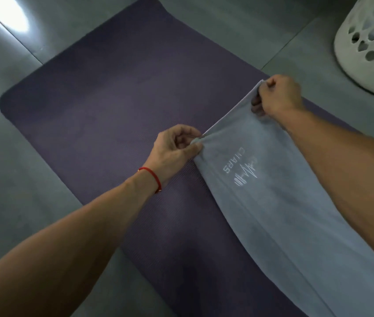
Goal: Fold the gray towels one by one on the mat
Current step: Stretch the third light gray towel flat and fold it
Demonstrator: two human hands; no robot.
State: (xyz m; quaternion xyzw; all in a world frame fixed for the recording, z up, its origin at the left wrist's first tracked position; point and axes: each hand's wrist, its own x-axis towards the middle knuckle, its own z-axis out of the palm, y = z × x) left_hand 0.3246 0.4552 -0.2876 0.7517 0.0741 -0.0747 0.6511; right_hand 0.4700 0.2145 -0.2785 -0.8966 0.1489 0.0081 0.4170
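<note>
This looks like a room in a home, perhaps a laundry or bathroom corner. A purple exercise mat [103, 92] lies on a floor of large gray tiles [10, 156], and a white perforated laundry basket [369, 46] stands far right.

- The scene is dim, with a cool grey-blue cast.
- A bright glare patch [10, 13] on the glossy floor [10, 133] at the top left corner is blown out to white.
- Soft shadow lies on the mat [113, 88] along its near end, beneath the forearms.
- The picture is soft all over; the white print [242, 167] on the towel [273, 202] is slightly smeared.
- Floor tile lines bend near the edges, a wide-angle distortion.
</note>
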